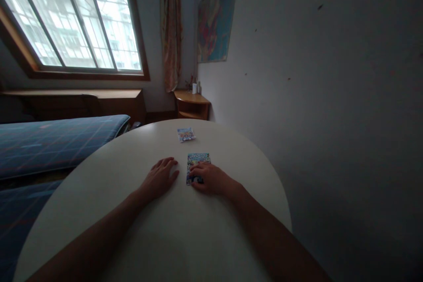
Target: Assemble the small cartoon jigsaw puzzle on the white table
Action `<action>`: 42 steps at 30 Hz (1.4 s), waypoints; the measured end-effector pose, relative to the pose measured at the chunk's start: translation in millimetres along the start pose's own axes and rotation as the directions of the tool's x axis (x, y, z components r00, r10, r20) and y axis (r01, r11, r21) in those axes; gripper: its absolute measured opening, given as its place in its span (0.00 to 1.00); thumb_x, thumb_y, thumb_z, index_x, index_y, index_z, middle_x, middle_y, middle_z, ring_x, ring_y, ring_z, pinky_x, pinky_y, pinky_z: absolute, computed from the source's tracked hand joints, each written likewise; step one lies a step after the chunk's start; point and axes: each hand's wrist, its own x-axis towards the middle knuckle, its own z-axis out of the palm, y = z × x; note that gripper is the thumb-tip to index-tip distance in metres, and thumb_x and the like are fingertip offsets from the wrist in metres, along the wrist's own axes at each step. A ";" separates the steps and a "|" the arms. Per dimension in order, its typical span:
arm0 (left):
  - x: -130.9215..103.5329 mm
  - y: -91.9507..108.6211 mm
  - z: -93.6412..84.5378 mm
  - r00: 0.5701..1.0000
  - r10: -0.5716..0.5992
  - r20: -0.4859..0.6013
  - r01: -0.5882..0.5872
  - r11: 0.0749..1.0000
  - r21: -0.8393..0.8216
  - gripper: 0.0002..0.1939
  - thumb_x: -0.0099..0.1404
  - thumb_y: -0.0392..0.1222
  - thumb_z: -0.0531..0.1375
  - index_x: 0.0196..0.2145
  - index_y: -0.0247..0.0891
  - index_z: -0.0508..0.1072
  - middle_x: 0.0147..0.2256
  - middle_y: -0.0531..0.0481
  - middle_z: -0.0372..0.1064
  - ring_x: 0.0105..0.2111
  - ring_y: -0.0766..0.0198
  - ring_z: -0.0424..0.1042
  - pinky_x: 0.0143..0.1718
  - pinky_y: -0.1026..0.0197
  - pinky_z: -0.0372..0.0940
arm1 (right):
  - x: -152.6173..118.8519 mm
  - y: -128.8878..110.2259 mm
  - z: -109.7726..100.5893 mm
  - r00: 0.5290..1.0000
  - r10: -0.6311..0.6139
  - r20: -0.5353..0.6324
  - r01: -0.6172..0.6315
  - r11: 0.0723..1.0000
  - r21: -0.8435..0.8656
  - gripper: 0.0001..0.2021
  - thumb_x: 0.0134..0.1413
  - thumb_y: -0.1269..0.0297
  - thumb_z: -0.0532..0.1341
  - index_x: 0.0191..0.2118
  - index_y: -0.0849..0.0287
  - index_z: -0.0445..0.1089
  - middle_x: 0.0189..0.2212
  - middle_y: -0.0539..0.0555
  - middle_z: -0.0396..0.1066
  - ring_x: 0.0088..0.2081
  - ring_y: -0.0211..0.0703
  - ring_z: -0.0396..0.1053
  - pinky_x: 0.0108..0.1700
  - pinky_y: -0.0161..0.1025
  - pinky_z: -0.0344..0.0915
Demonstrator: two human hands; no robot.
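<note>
A flat, colourful patterned card or booklet (198, 157) lies on the round white table (158, 238). My right hand (208, 178) rests over its lower right part, fingers spread a little and covering some of the print. To the left of the card, my left hand (161, 177) lies on the bare tabletop with its fingers apart, holding nothing and not touching the card. Farther back on the table is a small colourful packet (186, 134), which neither hand touches.
Blue plaid mattresses (59, 143) stand beside the table on the left. A white wall (317, 110) runs close along the right. Behind the table are a corner shelf (191, 96) with small items, a curtain (172, 31) and a window (72, 22).
</note>
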 end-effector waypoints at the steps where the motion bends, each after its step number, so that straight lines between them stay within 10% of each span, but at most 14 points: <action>1: 0.0 0.1 -0.3 1.000 0.002 -0.002 -0.002 1.000 -0.004 0.19 0.68 0.48 0.51 0.53 0.39 0.68 0.58 0.42 0.63 0.58 0.50 0.61 0.60 0.46 0.57 | 0.0 1.9 0.2 1.000 0.031 -0.005 -0.031 0.999 -0.022 0.13 0.56 0.62 0.62 0.47 0.56 0.74 0.50 0.56 0.73 0.55 0.47 0.66 0.59 0.43 0.58; 12: -0.2 -0.8 -1.7 1.000 0.007 0.016 -0.007 0.999 -0.031 0.19 0.69 0.49 0.51 0.52 0.39 0.69 0.58 0.41 0.63 0.59 0.49 0.61 0.60 0.44 0.57 | 0.9 7.0 -12.8 0.870 0.491 -0.042 -0.482 0.831 -0.276 0.15 0.61 0.69 0.53 0.47 0.54 0.74 0.49 0.59 0.71 0.50 0.50 0.67 0.48 0.42 0.66; 25: 0.3 1.5 -2.4 1.000 0.005 0.019 -0.004 1.000 -0.006 0.20 0.69 0.49 0.51 0.53 0.37 0.68 0.58 0.40 0.63 0.59 0.49 0.61 0.60 0.45 0.57 | 6.4 -9.0 -3.9 0.886 0.461 -0.044 -0.454 0.847 -0.277 0.17 0.62 0.55 0.54 0.48 0.59 0.71 0.48 0.62 0.69 0.51 0.51 0.64 0.52 0.45 0.61; 34: 0.1 1.5 -1.1 1.000 0.000 0.011 0.000 0.999 -0.033 0.20 0.68 0.49 0.51 0.52 0.38 0.69 0.58 0.40 0.63 0.58 0.49 0.61 0.60 0.44 0.57 | 26.6 35.5 4.9 0.829 0.557 -0.044 -0.547 0.794 -0.266 0.30 0.62 0.44 0.50 0.60 0.61 0.62 0.58 0.66 0.60 0.59 0.55 0.56 0.61 0.50 0.50; 42: -1.4 2.6 -2.5 1.000 0.012 0.011 -0.011 1.000 -0.020 0.19 0.69 0.49 0.51 0.53 0.39 0.69 0.58 0.41 0.63 0.58 0.49 0.62 0.59 0.45 0.58 | 52.0 78.2 5.2 0.673 0.739 -0.034 -0.723 0.648 -0.238 0.37 0.61 0.39 0.43 0.67 0.60 0.51 0.68 0.65 0.45 0.68 0.59 0.41 0.64 0.59 0.38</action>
